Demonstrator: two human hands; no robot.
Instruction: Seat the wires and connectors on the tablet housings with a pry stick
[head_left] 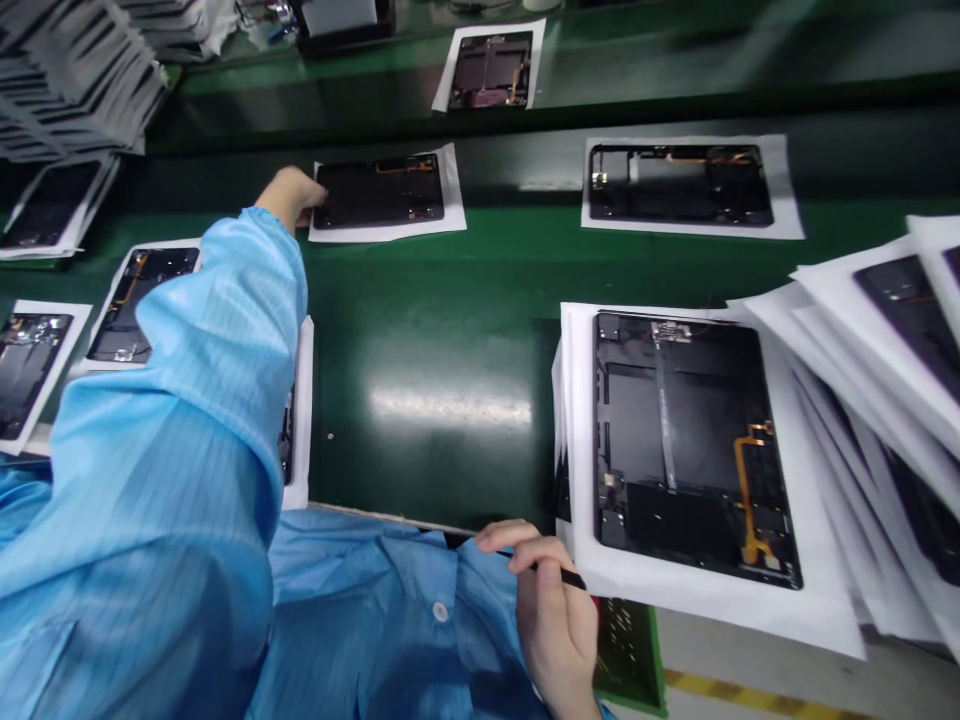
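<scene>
The right hand [547,610] pinches a slim black stylus [566,573] at the belt's near edge, just beside a tablet housing [682,450] on stacked paper. Open green conveyor belt [435,470] lies between. Farther off, the left hand [289,195] reaches a white sheet [450,190] under a dark housing [379,190]; whether it grips, you cannot tell.

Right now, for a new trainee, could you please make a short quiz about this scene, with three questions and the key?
1. What do the fingers of the right hand hold?
2. What colour is the strip on the tablet panel beside that hand? A) amber B) blue C) white
3. True or false: the left hand reaches across the green belt towards a second panel on a white sheet.

Key: 1. A thin black stick; 2. A; 3. True.
</scene>
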